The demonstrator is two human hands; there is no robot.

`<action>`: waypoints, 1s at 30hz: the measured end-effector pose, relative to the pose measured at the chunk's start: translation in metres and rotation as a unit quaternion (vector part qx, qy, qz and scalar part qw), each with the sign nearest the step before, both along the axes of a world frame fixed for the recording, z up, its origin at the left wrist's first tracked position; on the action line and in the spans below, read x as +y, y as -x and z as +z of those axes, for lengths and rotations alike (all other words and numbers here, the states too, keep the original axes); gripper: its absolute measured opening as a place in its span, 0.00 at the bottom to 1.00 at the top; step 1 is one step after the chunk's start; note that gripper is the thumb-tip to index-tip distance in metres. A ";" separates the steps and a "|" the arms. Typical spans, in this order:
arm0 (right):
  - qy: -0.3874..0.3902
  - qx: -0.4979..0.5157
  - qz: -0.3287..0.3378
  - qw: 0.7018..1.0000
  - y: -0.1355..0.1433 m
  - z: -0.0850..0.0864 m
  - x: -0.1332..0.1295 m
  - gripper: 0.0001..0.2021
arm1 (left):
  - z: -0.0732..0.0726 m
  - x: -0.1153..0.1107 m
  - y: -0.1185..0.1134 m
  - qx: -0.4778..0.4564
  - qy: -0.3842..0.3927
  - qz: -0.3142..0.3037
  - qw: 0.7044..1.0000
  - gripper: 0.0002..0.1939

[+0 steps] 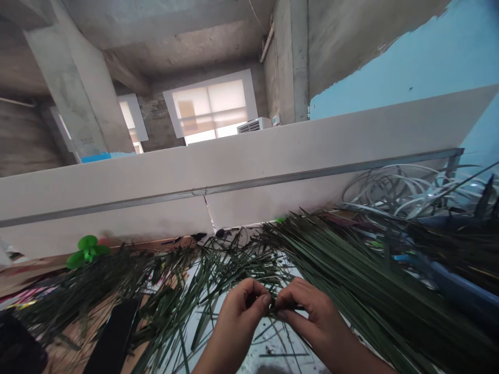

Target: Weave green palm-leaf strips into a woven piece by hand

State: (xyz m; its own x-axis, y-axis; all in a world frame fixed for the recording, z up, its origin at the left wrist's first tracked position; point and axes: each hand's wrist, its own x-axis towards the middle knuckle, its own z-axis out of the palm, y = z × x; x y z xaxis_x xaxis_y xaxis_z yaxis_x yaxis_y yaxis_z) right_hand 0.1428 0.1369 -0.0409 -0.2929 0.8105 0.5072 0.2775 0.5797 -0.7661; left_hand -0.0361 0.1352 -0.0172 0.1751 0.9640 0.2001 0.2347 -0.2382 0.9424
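My left hand (242, 317) and my right hand (307, 311) meet at the lower middle of the view, thumbs and forefingers pinched close together. Between the fingertips is a small dark green piece of leaf strip (272, 307), mostly hidden by the fingers. Thin strips hang down below it. Under and behind the hands, cut green leaf strips (222, 272) lie scattered over a white surface (257, 363). A thick bundle of long green leaves (351, 265) lies just to the right of my right hand.
At the left are a dark flat object (115, 337), a bright green three-lobed object (88, 252) and more leaf scraps. Coiled pale strips (390, 189) and a blue container's edge (460, 285) stand at the right. A white panel (249, 156) rises behind.
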 end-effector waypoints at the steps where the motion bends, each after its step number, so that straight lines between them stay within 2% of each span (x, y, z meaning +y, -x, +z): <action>1: 0.004 0.005 -0.003 1.000 0.000 0.000 0.000 0.05 | 0.000 0.000 0.000 0.007 -0.004 0.005 1.000 0.10; 7: 0.046 0.047 -0.008 0.998 0.001 0.000 -0.002 0.05 | -0.003 0.003 0.001 -0.024 0.004 -0.011 1.000 0.09; 11: 0.095 0.083 0.024 0.992 0.001 0.002 -0.001 0.05 | 0.000 0.000 0.002 -0.048 0.018 -0.035 0.998 0.05; 13: 0.133 0.123 0.050 0.982 0.001 0.001 0.001 0.06 | 0.005 -0.002 0.002 -0.021 0.012 -0.035 0.999 0.06; 15: 0.173 0.165 0.082 0.967 0.001 -0.001 0.002 0.07 | 0.010 -0.004 0.004 0.043 -0.024 -0.015 0.999 0.06; 18: 0.203 0.207 0.117 0.950 0.002 -0.003 0.004 0.07 | 0.014 -0.004 0.008 0.136 -0.123 0.013 0.983 0.06; 22: 0.211 0.220 0.123 0.944 0.004 -0.004 0.006 0.09 | 0.014 -0.003 0.012 0.209 -0.218 0.002 0.953 0.06; 26: 0.216 0.230 0.132 0.940 0.006 -0.004 0.007 0.10 | 0.011 -0.004 0.013 0.244 -0.245 -0.005 0.938 0.07; 30: 0.195 0.184 0.102 0.958 0.005 0.001 0.002 0.08 | 0.012 -0.005 0.012 0.214 -0.226 -0.023 0.950 0.07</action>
State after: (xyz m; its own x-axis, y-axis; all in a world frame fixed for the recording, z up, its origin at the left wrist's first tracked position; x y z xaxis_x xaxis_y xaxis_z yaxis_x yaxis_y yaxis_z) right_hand 0.1381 0.1392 -0.0397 -0.3254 0.9039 0.2776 -0.1412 0.2438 -0.9595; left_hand -0.0480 0.1305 -0.0056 0.3748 0.7852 0.4930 0.5531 -0.6161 0.5608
